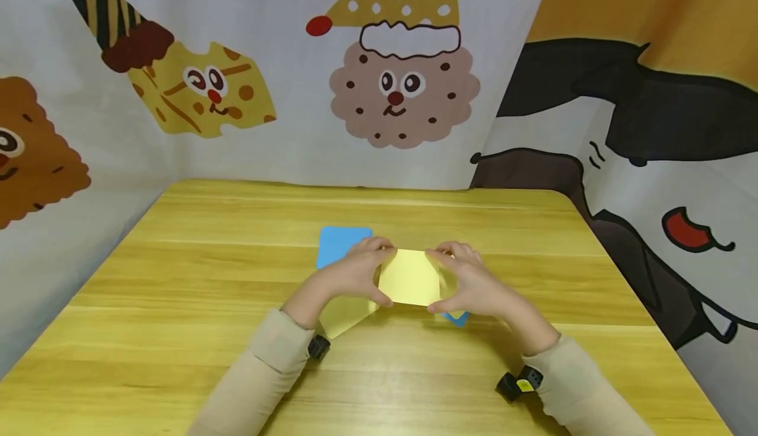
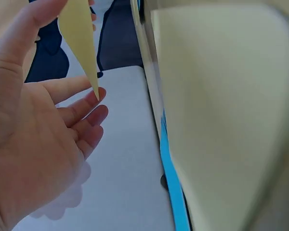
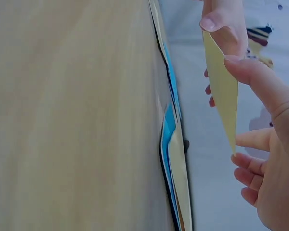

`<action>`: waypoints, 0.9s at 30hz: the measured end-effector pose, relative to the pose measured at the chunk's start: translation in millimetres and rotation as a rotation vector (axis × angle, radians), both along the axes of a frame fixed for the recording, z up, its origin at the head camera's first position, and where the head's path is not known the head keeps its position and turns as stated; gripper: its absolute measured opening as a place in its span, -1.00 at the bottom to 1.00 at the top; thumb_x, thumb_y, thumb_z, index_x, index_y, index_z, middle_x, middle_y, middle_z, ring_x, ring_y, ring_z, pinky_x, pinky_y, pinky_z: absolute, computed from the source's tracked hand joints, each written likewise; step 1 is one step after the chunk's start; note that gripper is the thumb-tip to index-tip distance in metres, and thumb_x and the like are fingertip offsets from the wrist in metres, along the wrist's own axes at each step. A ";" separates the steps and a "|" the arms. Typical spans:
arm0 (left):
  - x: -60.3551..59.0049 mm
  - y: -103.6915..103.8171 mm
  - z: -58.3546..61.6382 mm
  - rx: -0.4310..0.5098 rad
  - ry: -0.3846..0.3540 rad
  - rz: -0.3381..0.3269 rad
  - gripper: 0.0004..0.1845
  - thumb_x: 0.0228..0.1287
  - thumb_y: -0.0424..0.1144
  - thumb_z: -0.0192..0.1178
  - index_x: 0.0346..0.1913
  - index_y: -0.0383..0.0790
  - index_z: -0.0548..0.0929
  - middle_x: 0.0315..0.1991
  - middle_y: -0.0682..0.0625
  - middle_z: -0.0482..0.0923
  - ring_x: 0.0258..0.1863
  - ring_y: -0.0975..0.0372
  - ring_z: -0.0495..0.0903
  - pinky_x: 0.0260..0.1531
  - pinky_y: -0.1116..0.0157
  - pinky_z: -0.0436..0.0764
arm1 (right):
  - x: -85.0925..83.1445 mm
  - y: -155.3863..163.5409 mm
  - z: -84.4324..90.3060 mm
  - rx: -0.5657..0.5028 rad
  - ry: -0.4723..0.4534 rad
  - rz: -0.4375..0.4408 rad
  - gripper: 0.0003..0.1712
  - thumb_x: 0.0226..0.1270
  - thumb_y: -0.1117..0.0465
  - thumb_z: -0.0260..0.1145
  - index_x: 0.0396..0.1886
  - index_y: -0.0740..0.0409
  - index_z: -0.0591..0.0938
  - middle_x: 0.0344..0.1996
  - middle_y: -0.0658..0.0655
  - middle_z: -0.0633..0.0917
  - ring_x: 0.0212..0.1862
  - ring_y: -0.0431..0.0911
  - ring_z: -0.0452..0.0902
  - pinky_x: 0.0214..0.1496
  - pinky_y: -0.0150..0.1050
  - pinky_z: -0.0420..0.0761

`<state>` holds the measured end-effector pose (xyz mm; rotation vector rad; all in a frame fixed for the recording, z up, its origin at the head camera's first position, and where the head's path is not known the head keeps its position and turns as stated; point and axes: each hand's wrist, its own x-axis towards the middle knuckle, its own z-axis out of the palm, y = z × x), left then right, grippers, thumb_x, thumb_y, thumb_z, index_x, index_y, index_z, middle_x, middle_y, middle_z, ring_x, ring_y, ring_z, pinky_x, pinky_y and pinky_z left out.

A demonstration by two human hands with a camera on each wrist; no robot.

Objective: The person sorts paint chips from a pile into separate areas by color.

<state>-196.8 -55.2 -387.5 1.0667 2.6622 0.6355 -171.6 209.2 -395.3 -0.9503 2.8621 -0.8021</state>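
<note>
A pale yellow paper square (image 1: 410, 278) is held up above the wooden table (image 1: 195, 271) between both hands. My left hand (image 1: 355, 271) pinches its left edge with thumb and fingers, and my right hand (image 1: 468, 285) pinches its right edge. In the left wrist view the yellow sheet (image 2: 79, 38) shows edge-on by the left hand (image 2: 33, 144). In the right wrist view the yellow sheet (image 3: 221, 89) sits between thumb and forefinger of the right hand (image 3: 269, 159). A blue sheet (image 1: 340, 242) and another yellow sheet (image 1: 346, 314) lie on the table under the hands.
Cartoon-printed cloth (image 1: 391, 81) hangs behind and to both sides of the table. A corner of blue paper (image 1: 457, 319) peeks out below the right hand. Small dark wrist cameras (image 1: 518, 383) sit at both cuffs.
</note>
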 end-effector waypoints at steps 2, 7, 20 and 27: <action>3.2 -6.3 0.1 -0.010 0.009 0.004 0.07 -0.14 0.11 0.52 0.39 -0.35 0.28 0.35 -0.13 0.19 0.32 0.03 0.14 0.28 0.02 0.14 | 2.0 -6.3 1.0 0.006 0.003 0.009 0.12 -0.18 -0.21 0.58 0.38 0.17 0.37 0.18 0.12 0.34 0.20 0.06 0.16 0.14 0.10 0.18; 11.9 -21.9 0.1 -0.037 0.007 0.021 0.09 -0.19 0.11 0.54 0.38 -0.39 0.29 0.35 -0.20 0.20 0.33 -0.02 0.13 0.27 0.00 0.17 | 3.7 -22.9 -0.2 0.003 0.013 0.072 0.13 -0.18 -0.17 0.59 0.38 0.21 0.36 0.20 0.16 0.32 0.21 0.08 0.14 0.13 0.12 0.19; 22.9 -60.8 0.0 -0.033 0.016 0.029 0.12 -0.26 0.02 0.59 0.37 -0.44 0.28 0.29 -0.18 0.23 0.28 -0.02 0.18 0.21 0.00 0.27 | 7.5 -66.4 -10.8 0.045 0.010 0.067 0.16 -0.21 -0.24 0.58 0.38 0.19 0.36 0.20 0.12 0.33 0.25 0.02 0.12 0.19 0.03 0.17; 18.4 -78.6 -0.1 -0.018 0.004 -0.021 0.07 -0.31 -0.09 0.62 0.34 -0.40 0.34 0.27 -0.11 0.27 0.24 0.00 0.25 0.17 0.02 0.34 | 23.5 -93.0 -11.7 0.085 0.002 -0.031 0.22 -0.25 -0.27 0.58 0.39 0.24 0.34 0.19 0.19 0.36 0.22 0.09 0.17 0.18 0.02 0.20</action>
